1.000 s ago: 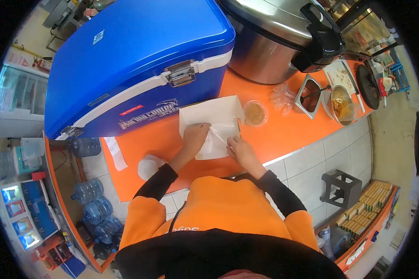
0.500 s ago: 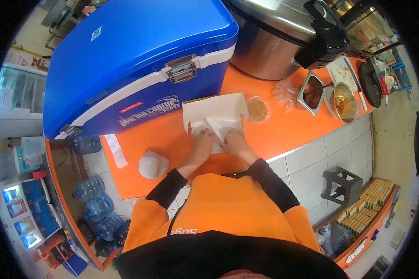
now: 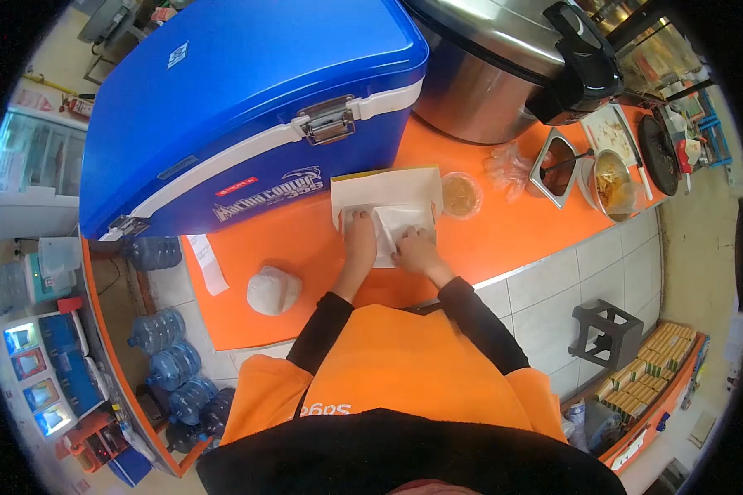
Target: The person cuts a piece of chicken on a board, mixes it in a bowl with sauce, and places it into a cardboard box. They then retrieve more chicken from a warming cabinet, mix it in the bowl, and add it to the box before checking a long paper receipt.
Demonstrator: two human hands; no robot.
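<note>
A white takeaway box stands on the orange counter with its lid raised at the back. Inside it lies a sheet of white paper with a fold standing up near the middle. My left hand reaches into the box's left side, fingers laid forward on the paper. At the right side, my right hand has its fingers bent onto the paper near the front, gripping it. Beside the box on the right is a round, clear-lidded tub. A white rounded bundle rests on the counter to the left.
A large blue cooler and a steel cooker stand behind the box. Farther right are a crumpled plastic bag, a metal pan of sauce and a bowl of food. A paper slip lies at left.
My left hand has moved deeper into the box along its left side, and its fingers have straightened. My right hand has shifted slightly right. The paper's fold stands less tall.
</note>
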